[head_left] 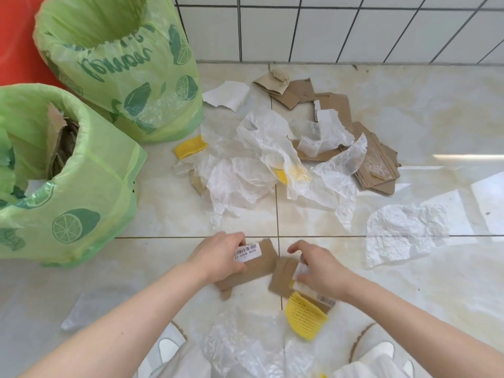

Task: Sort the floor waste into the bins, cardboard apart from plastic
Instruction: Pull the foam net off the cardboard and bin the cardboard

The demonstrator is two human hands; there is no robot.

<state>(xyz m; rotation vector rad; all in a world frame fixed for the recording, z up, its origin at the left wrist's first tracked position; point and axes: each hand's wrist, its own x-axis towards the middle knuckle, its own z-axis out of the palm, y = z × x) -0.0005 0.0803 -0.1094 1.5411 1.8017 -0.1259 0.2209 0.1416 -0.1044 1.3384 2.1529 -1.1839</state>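
My left hand [221,255] grips a brown cardboard piece [257,266] with a white barcode label, low over the floor. My right hand [319,268] grips a second cardboard piece [282,276] beside it, together with a white scrap. A yellow ribbed foam piece [305,315] lies just below my right hand. Two bins lined with green lemon-print bags stand at the left: the near bin [90,186] holds cardboard, the far bin [131,77] shows no contents. A mixed pile of crumpled clear plastic [253,165] and torn cardboard [376,165] lies ahead near the wall.
A loose plastic sheet [403,230] lies at the right. More clear plastic [245,345] lies between my shoes [169,347]. Another yellow foam piece [191,147] sits by the far bin. A white tiled wall [354,28] bounds the floor behind the pile.
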